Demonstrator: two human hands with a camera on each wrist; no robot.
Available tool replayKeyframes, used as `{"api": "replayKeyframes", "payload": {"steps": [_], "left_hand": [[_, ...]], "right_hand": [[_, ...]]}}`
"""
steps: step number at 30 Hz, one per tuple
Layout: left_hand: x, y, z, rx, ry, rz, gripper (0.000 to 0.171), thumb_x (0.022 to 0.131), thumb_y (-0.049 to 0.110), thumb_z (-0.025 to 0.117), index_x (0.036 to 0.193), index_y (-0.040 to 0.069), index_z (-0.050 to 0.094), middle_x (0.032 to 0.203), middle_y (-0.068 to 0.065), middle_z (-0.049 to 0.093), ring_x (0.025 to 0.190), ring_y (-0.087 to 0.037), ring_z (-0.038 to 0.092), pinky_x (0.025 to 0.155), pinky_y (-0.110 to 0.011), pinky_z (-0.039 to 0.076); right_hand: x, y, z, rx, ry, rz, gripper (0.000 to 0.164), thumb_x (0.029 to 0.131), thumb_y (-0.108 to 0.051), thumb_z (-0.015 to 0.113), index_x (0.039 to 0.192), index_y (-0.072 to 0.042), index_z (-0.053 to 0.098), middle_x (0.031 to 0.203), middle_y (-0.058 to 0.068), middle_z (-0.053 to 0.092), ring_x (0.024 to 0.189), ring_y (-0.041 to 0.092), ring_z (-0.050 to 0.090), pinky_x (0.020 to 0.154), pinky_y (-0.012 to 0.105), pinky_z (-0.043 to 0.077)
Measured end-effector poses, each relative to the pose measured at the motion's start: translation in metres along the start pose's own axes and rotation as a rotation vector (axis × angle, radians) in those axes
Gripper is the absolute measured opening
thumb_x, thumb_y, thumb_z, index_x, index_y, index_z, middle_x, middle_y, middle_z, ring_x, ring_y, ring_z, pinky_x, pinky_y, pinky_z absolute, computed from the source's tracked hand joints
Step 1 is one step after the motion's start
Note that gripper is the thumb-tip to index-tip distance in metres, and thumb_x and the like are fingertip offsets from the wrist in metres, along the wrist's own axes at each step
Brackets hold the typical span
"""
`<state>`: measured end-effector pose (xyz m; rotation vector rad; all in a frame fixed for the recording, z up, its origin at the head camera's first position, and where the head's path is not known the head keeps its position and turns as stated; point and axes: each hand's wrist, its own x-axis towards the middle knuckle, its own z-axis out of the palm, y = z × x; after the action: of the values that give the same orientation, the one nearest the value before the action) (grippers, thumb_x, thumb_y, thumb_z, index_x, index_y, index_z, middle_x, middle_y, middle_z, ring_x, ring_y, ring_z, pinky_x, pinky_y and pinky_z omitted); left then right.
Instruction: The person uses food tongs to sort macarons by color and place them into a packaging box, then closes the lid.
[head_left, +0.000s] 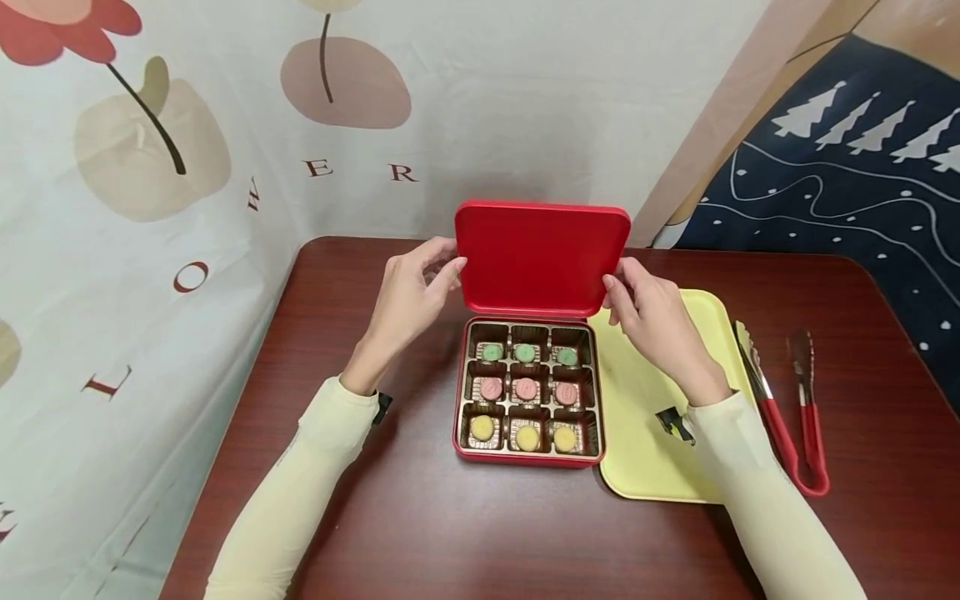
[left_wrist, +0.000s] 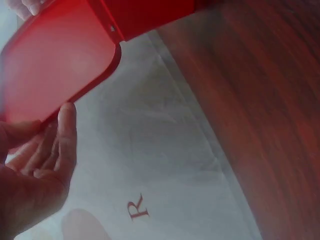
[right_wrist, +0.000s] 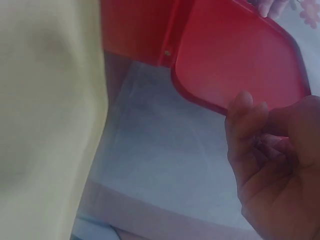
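Note:
A red tin box (head_left: pixel 517 458) stands on the table with its hinged lid (head_left: pixel 542 258) raised at the back. Its gold insert has several compartments, with three green (head_left: pixel 525 353), three pink (head_left: pixel 526 389) and three yellow round pieces (head_left: pixel 527 438) lying one to a compartment. My left hand (head_left: pixel 412 287) pinches the lid's left edge between thumb and fingers. On the opposite edge, my right hand (head_left: pixel 656 317) pinches the lid too. Both wrist views show the lid (left_wrist: pixel 60 60) from the side, with the fingertips at its rim.
A yellow tray (head_left: pixel 637 450) lies right of the tin, partly under my right forearm. Tongs with red handles (head_left: pixel 816 442) rest farther right. The brown table (head_left: pixel 420 533) ends at a printed white cloth (head_left: pixel 525 100) behind, and dark blue fabric (head_left: pixel 817 183) hangs at the back right.

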<state>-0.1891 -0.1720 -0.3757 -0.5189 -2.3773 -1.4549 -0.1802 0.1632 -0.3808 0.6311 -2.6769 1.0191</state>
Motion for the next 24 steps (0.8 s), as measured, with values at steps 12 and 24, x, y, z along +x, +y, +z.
{"api": "replayKeyframes", "payload": {"steps": [12,24], "left_hand": [[-0.018,-0.002,-0.01,0.004,-0.084,0.078,0.02,0.104,0.002,0.074,0.124,0.002,0.077,0.109,-0.008,0.08,0.09,-0.029,0.078,0.087,-0.046,0.063],[-0.047,-0.013,-0.019,0.034,-0.198,0.242,0.029,0.095,-0.009,0.076,0.122,0.003,0.079,0.114,-0.003,0.079,0.094,-0.015,0.072,0.08,-0.042,0.061]], "right_hand": [[-0.019,0.001,0.002,-0.046,0.009,-0.078,0.009,0.111,-0.004,0.061,0.103,-0.007,0.061,0.079,0.001,0.067,0.067,0.013,0.06,0.055,0.031,0.046],[-0.054,0.002,0.007,-0.15,0.033,-0.21,0.027,0.102,0.005,0.07,0.128,0.0,0.066,0.095,0.011,0.074,0.077,0.022,0.067,0.063,0.044,0.055]]}}
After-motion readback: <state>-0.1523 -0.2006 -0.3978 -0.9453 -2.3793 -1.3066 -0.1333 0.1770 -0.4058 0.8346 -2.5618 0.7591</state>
